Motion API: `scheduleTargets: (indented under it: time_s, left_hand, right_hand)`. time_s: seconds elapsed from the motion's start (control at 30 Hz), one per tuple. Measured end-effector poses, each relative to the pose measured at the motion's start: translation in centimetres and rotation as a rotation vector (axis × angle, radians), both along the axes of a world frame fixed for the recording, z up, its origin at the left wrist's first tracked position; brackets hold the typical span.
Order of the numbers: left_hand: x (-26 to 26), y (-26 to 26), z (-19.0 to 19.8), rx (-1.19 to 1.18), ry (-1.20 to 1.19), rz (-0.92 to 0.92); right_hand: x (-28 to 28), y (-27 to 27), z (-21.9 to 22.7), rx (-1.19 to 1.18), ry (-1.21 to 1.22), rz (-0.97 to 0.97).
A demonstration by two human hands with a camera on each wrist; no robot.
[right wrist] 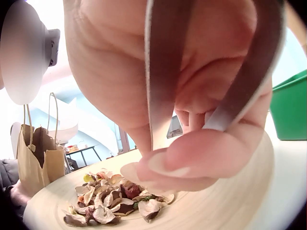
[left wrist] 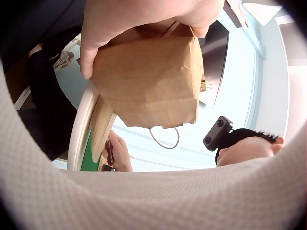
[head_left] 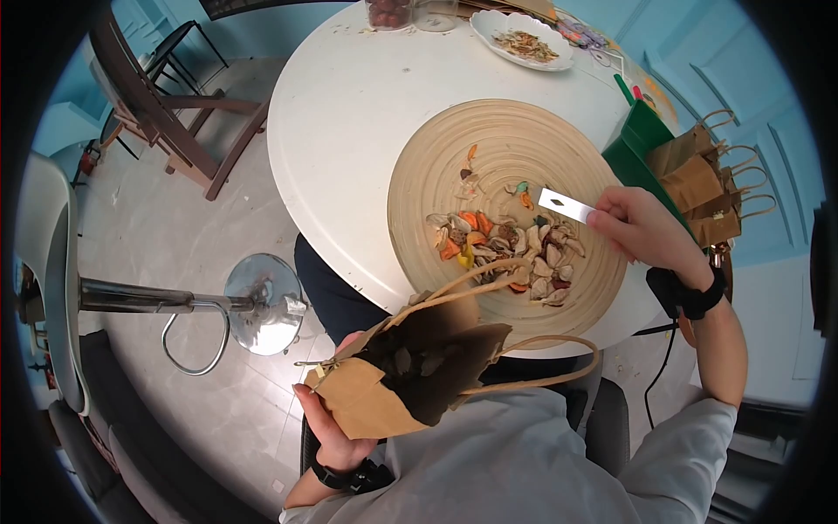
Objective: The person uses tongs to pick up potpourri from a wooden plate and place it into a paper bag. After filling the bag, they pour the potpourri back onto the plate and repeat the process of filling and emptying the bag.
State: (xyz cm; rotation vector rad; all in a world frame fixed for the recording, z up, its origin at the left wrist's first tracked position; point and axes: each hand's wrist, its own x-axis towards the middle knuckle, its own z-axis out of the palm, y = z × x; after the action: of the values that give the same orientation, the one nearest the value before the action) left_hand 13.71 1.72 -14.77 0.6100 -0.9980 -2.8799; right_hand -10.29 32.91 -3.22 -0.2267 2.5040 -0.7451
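Observation:
My left hand (head_left: 345,441) grips a brown paper bag (head_left: 367,397) by its bottom end, tilted with its dark mouth toward the plate. Gold binder clips (left wrist: 206,86) sit on the bag's side, and its twisted handles (head_left: 559,380) hang loose. Over the right side of a round wooden plate (head_left: 419,166), my right hand (head_left: 646,227) pinches metal tongs (right wrist: 165,72). Their two flat arms show in the right wrist view; nothing shows between the tips. Dried petals and flower pieces (head_left: 506,240) lie heaped on the plate, with several strays behind.
A white scalloped dish (head_left: 480,31) of dried bits and a jar of dark red pieces (head_left: 388,13) stand at the table's back. At the right are a green bin (head_left: 642,144) and several paper bags (head_left: 694,179). A stool (head_left: 140,293) stands left.

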Motion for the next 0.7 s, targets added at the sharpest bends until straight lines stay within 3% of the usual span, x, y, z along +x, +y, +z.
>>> scheduleTargets:
  time_s: [0.17, 0.37, 0.47, 0.53, 0.7]
  left_hand:
    - [0.2, -0.1, -0.2, 0.001, 0.013, -0.003]
    - [0.1, -0.1, -0.1, 0.007, 0.008, -0.005]
    - [0.2, -0.1, -0.1, 0.01, 0.004, 0.0]
    - [0.2, -0.2, -0.1, 0.003, 0.002, -0.01]
    - [0.2, -0.2, -0.2, 0.012, 0.011, -0.006]
  right_hand:
    - [0.0, -0.6, -0.4, -0.017, 0.0, -0.02]
    - [1.4, -0.9, -1.1, 0.011, 0.235, 0.197]
    - [1.6, -1.1, -0.5, -0.049, 0.15, 0.192]
    - [1.8, -1.6, 0.8, -0.103, -0.08, 0.031]
    - [1.0, -1.5, 1.6, -0.143, -0.099, -0.012]
